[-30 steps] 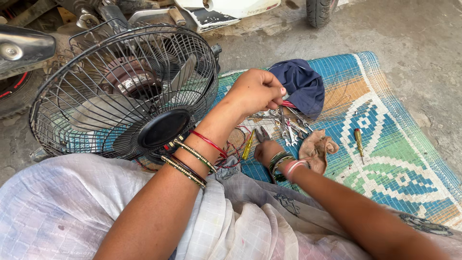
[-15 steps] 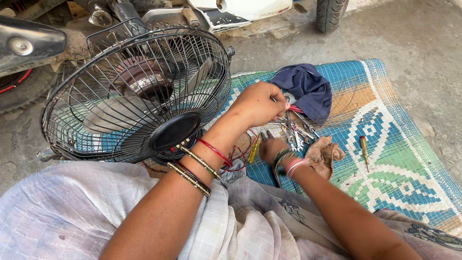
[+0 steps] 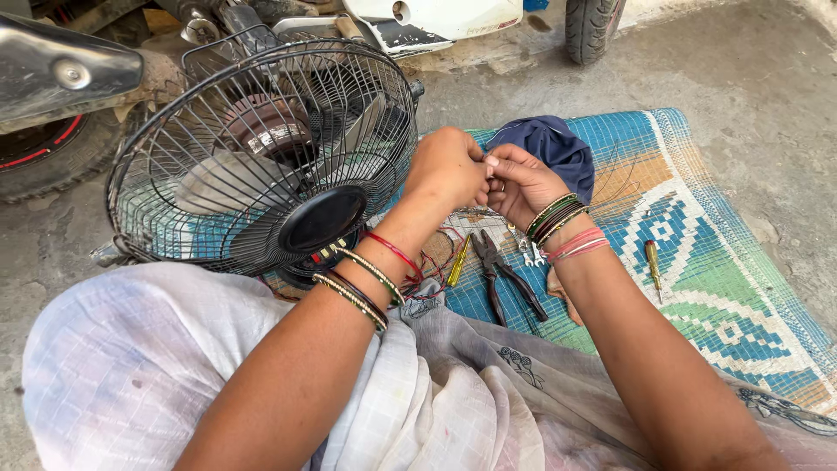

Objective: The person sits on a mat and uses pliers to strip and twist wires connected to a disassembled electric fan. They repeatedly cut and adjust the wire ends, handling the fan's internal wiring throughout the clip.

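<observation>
Left hand (image 3: 449, 167) and right hand (image 3: 521, 181) met fingertip to fingertip above the mat (image 3: 697, 262), pinching something too small to identify. Fan (image 3: 261, 157) stood just left; pliers (image 3: 501, 275) and screwdriver (image 3: 652, 262) lay below.

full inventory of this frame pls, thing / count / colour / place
fan: 1, black wire guard, pale blades, left of centre, tilted on the ground
mat: 1, woven blue, green and orange, right half of the ground
cloth: 1, dark blue, bunched at the mat's far edge behind the hands
pliers: 1, dark handles, on the mat below the hands
screwdriver: 1, yellow-green handle, left of the pliers
tester screwdriver: 1, amber handle, on the mat, right
wires: a few, red, by the left wrist
vehicle parts: count unclear, dark and white, wheels, top edge
left hand: fingers pinched against the right hand's; what they hold is too small to tell
right hand: fingertips meet the left hand's
</observation>
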